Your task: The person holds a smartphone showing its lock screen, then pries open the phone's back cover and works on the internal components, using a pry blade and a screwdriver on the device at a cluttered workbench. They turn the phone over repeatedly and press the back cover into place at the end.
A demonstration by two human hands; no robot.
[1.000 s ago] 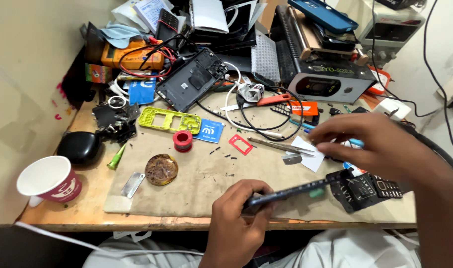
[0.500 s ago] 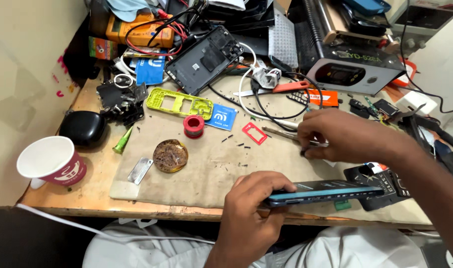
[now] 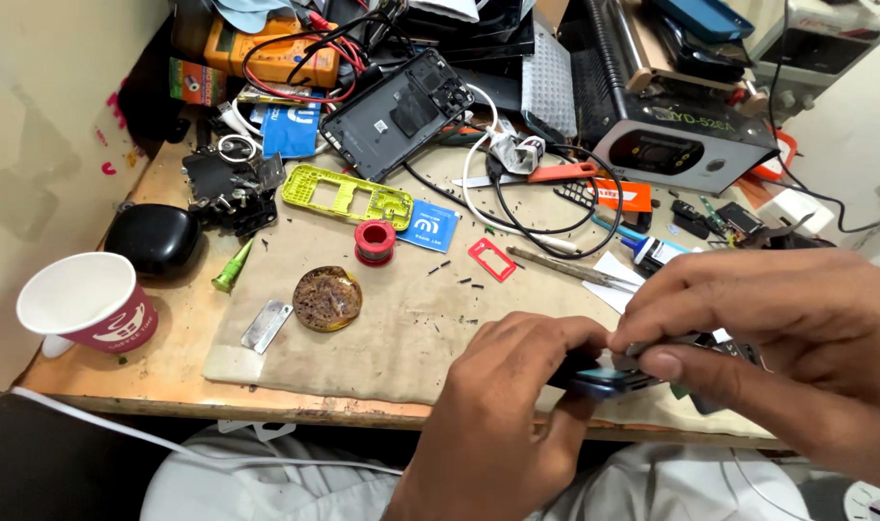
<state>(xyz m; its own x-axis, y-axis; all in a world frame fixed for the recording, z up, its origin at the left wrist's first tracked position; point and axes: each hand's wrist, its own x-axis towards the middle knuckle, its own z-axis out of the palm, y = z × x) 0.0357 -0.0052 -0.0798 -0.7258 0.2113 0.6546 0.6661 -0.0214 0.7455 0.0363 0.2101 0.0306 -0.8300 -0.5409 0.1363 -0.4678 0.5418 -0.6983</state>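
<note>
At the near edge of the wooden workbench [image 3: 93,371], a dark smartphone [image 3: 604,374] is held edge-on between 2 hands, just above the front border of the tan work mat [image 3: 411,318]. The left hand [image 3: 503,425] is wrapped around the phone's left end, fingers curled and clamped on its body. The right hand [image 3: 778,328] is laid over the phone's right end, with thumb and fingers pinched together on its upper edge; whether a small tool is also held there cannot be told.

On the mat, farther in, a round brownish tin [image 3: 327,298] is seen beside a small metal plate [image 3: 266,325], with a red solder spool [image 3: 374,241] and a red plastic frame [image 3: 491,259] behind them. Small dark screws [image 3: 464,282] are scattered between these. A paper cup [image 3: 85,304] is placed at the left front corner, with a black case [image 3: 152,237] just behind it and a green nozzle tip [image 3: 232,269] near the mat's edge.

Beyond, a yellow-green phone frame [image 3: 345,197] and a blue card [image 3: 428,226] are laid side by side. At the far side, a black phone back cover [image 3: 399,111], an orange multimeter [image 3: 271,48] with red leads, and a grey heating machine [image 3: 672,135] are found among tangled cables.
</note>
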